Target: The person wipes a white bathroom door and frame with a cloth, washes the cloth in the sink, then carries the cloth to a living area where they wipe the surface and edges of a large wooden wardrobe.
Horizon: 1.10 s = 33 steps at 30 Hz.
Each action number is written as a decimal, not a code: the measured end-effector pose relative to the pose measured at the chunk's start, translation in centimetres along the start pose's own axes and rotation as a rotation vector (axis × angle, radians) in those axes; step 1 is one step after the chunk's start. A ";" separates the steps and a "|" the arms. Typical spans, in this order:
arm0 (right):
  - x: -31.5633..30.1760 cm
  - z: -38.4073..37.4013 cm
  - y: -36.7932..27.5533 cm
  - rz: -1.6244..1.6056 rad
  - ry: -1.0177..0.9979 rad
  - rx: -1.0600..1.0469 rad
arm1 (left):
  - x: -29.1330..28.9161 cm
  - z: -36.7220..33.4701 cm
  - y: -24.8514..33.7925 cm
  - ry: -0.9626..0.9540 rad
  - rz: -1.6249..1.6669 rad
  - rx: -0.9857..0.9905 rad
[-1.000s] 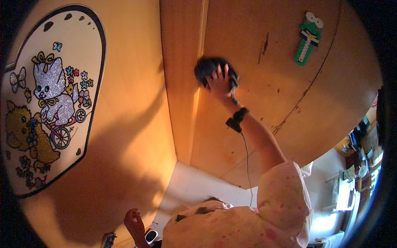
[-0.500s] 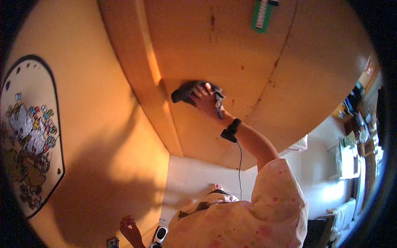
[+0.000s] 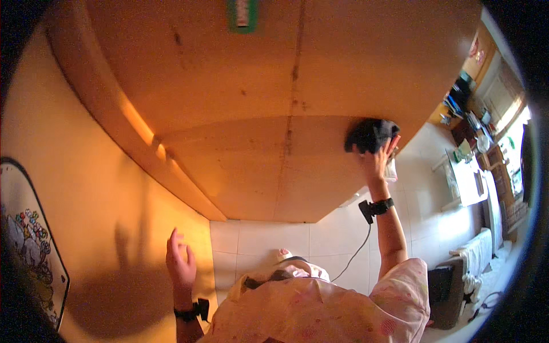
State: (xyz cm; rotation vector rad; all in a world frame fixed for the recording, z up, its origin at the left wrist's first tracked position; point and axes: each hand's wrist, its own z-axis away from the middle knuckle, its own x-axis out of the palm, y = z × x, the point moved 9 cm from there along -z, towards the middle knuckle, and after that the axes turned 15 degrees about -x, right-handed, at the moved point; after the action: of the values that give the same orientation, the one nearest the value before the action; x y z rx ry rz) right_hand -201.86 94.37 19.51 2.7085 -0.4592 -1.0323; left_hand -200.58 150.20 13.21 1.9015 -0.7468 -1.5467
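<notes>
My right hand [image 3: 376,159] presses a crumpled black cloth [image 3: 369,135] against a large brown wooden panel [image 3: 229,188], near the panel's right edge. Its fingers lie over the cloth, partly spread. Dark spots and a dark seam line mark the panel. A curved edge, with a slightly different tone below it, runs across the panel from the left frame to the cloth. My left hand [image 3: 180,260] is raised in the air at the lower left, beside the yellow-lit wall, its fingers apart and holding nothing. Both wrists wear black bands with small devices.
A wooden frame strip [image 3: 134,117] borders the panel on the left. On the wall hangs a rounded board [image 3: 43,263] with colourful figures. A green tag [image 3: 243,16] sits high on the panel. Pale floor tiles [image 3: 286,235] lie below; a chair with a cloth [image 3: 476,251] stands right. A thin cable [image 3: 359,251] hangs from my right wrist.
My right hand has swept the black cloth from the panel's left part to its right edge. My left hand has risen further into view, and the whole view has shifted right.
</notes>
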 end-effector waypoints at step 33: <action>-2.6 -3.1 -16.2 -1.774 -0.285 -0.124 | 15.7 -2.1 20.4 -0.793 0.276 0.314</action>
State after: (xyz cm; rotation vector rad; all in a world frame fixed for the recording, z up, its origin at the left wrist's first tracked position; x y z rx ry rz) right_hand -198.15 110.64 18.52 2.2773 2.1934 -1.4884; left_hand -197.13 125.06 17.96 1.2429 -1.5895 -2.0848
